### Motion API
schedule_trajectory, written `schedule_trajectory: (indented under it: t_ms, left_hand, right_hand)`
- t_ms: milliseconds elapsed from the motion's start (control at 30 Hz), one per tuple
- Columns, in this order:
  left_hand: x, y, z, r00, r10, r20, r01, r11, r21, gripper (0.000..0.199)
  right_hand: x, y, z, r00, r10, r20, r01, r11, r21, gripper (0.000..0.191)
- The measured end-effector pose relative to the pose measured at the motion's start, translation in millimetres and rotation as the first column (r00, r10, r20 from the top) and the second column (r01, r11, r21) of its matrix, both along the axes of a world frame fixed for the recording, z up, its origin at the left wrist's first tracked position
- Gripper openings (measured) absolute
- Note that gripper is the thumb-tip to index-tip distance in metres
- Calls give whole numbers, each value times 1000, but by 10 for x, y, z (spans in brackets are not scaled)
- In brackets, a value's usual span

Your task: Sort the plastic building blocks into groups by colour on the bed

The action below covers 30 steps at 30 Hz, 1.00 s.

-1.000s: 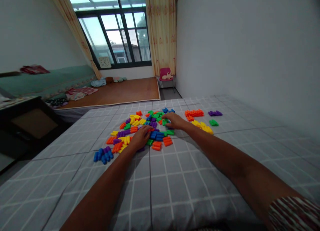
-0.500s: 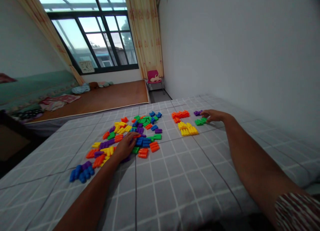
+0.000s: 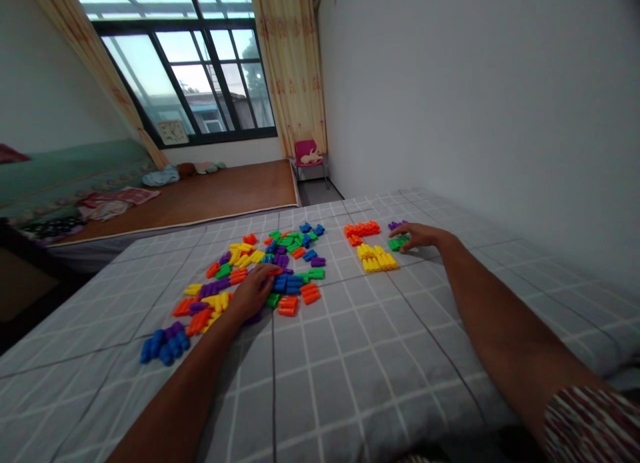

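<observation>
Had both arms [image 3: 495, 316] stretched forward over the checked sheet [image 3: 340, 356], right hand [image 3: 419, 235] bent inward over the green blocks [image 3: 397, 243], left hand [image 3: 253, 291] low on the mixed pile [image 3: 281, 260]. Counted four groups on the right: that green one, plus one orange [image 3: 363, 229], one yellow [image 3: 377, 259], one purple [image 3: 397, 225]. Had right half open at the green, left loosely curled by an orange block [image 3: 275, 272]; couldn't tell if gripping with either, tbh.

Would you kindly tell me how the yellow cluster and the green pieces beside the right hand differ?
The yellow cluster covers a larger area than the green pieces. The green pieces are partly hidden by the right hand; no hand covers the yellow cluster. Both lie right of the mixed-colour spread.
</observation>
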<state>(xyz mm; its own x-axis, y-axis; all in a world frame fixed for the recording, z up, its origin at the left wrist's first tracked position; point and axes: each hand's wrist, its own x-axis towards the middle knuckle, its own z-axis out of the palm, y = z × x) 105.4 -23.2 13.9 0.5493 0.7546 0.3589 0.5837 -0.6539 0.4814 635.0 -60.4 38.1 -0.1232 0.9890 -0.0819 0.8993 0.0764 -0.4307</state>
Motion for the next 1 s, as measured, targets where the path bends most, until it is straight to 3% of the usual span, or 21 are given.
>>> schedule_trajectory:
  t_ms: [300, 533, 633, 733, 833, 900, 1000]
  left_hand:
    - [-19, 23, -19, 1000, -12, -14, 12, 1000, -8, 33]
    - [-6, -45, 35, 996, 52, -70, -51, 999, 15, 32]
    - [-38, -59, 78, 979, 147, -141, -143, 989, 40, 30]
    - [-115, -34, 87, 953, 230, -195, -217, 972, 84, 29]
    - [-204, 10, 66, 930, 302, -209, -282, 952, 120, 29]
    - [-250, 34, 46, 919, 342, -196, -326, 939, 113, 30]
    - [-285, 42, 24, 902, 386, -195, -375, 922, 91, 33]
  right_hand:
    - [-139, -37, 19, 1000, 14, 3, -14, 999, 30, 48]
    - [-251, -135, 206, 990, -140, 15, 134, 973, 190, 37]
    - [-604, -19, 302, 995, -95, 24, 87, 971, 223, 35]
    - [-1227, 144, 287, 986, 165, -4, -162, 969, 186, 33]
    - [-1855, 386, 213, 910, 412, 39, -414, 904, 106, 27]
    - [-2156, 614, 160, 906, 406, 121, -420, 899, 127, 25]
    - [-2428, 978, 67, 950, 203, 238, -263, 930, 256, 31]
